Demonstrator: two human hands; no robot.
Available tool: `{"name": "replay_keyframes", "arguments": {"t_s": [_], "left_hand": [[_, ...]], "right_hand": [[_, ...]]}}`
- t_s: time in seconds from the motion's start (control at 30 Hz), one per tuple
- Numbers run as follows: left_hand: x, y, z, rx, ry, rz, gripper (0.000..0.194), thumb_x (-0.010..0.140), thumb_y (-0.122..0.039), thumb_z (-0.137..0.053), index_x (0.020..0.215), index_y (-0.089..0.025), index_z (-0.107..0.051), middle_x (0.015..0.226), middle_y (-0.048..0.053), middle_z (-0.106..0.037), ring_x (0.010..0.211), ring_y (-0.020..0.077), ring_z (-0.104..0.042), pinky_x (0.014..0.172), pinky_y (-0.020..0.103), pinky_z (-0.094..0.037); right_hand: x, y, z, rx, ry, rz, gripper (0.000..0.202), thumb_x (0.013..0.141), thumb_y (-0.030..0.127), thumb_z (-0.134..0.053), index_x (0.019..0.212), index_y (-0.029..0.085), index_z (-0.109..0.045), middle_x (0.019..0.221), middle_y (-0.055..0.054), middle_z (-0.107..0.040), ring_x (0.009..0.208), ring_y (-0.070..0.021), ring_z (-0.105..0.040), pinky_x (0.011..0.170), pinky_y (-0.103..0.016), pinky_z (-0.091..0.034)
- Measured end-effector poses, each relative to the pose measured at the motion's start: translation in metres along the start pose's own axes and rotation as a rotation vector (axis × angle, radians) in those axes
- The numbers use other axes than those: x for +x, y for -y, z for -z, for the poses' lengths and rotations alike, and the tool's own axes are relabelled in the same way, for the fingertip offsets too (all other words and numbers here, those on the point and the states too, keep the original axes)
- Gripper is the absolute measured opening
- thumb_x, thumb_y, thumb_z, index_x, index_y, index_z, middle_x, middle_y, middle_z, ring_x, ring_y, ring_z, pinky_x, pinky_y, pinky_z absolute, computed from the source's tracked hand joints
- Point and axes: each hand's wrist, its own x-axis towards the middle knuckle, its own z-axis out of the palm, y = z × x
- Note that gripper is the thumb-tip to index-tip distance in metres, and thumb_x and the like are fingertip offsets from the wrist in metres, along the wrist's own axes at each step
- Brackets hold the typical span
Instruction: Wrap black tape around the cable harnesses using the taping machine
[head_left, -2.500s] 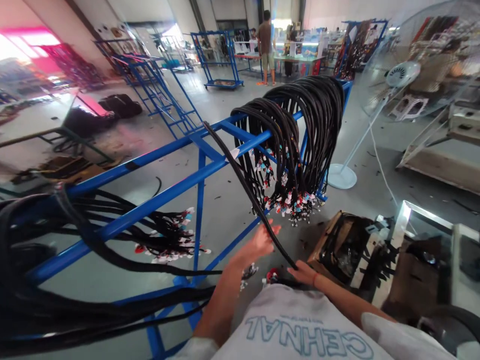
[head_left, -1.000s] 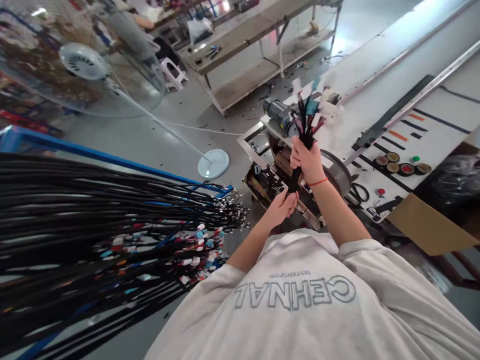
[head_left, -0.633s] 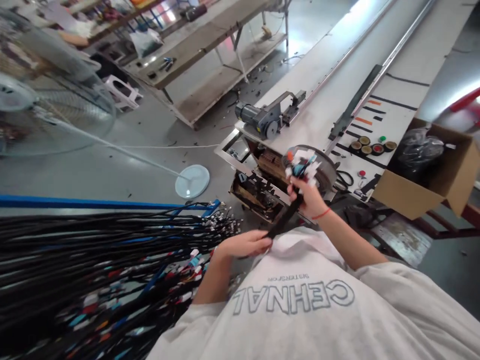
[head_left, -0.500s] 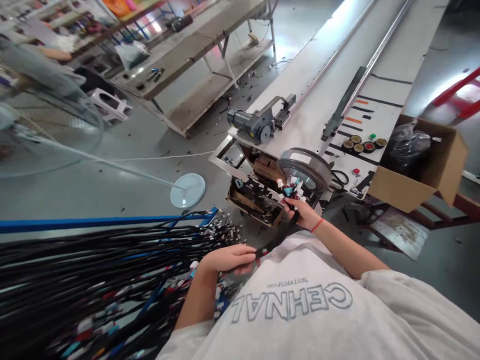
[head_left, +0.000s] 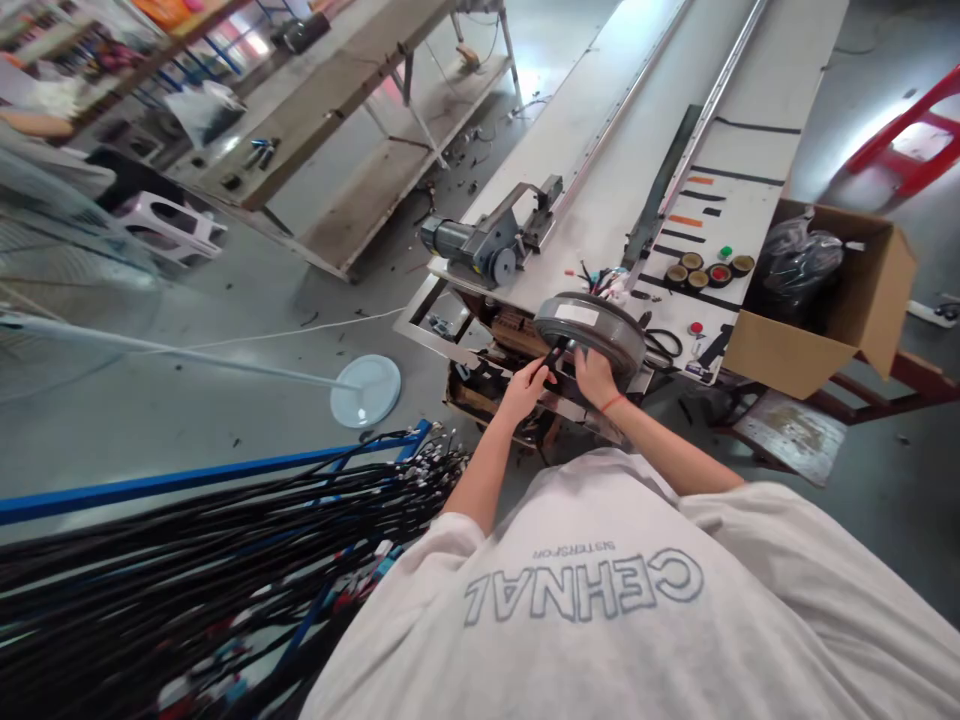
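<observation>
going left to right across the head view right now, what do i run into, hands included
White stool → pale round fan base → grey motor → left hand, holding a black cable → right hand → small round rolls → cardboard box

Left hand (head_left: pixel 527 388) gripping black cable (head_left: pixel 554 354), right hand (head_left: pixel 595 379) at gray wheel (head_left: pixel 600 328)

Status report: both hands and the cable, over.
Left hand gripping black cable. Right hand at gray wheel, grip unclear. Wheel partly hiding colored plugs.
</observation>
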Motion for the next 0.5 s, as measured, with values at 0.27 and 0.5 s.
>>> {"name": "replay_keyframes", "arguments": {"t_s": [0.27,0.5], "left_hand": [[-0.004,-0.003,0.013,-0.014,-0.032,0.018,0.062,0.084,-0.06,-0.056,0.119,-0.009,-0.06,0.076,0.004,-0.065,0.046,0.0049,-0.035,0.044,0.021,-0.028],[-0.009,-0.002,0.016,0.026,-0.028,0.03,0.061,0.086,-0.058,-0.055,0.12,-0.009,-0.059,0.078,0.004,-0.067,0.046,0.0053,-0.037,0.043,0.021,-0.03]], "right_hand": [[0.003,0.0,0.007,-0.437,0.457,0.176,0.03,0.09,0.015,-0.051,0.118,0.016,-0.061,0.111,-0.01,-0.068,0.1,-0.0214,-0.063,0.087,-0.029,-0.047],[-0.002,0.009,0.019,-0.619,0.438,0.296,0.033,0.101,0.022,-0.031,0.111,0.016,-0.062,0.115,-0.013,-0.065,0.107,-0.0226,-0.06,0.092,-0.031,-0.044]]}}
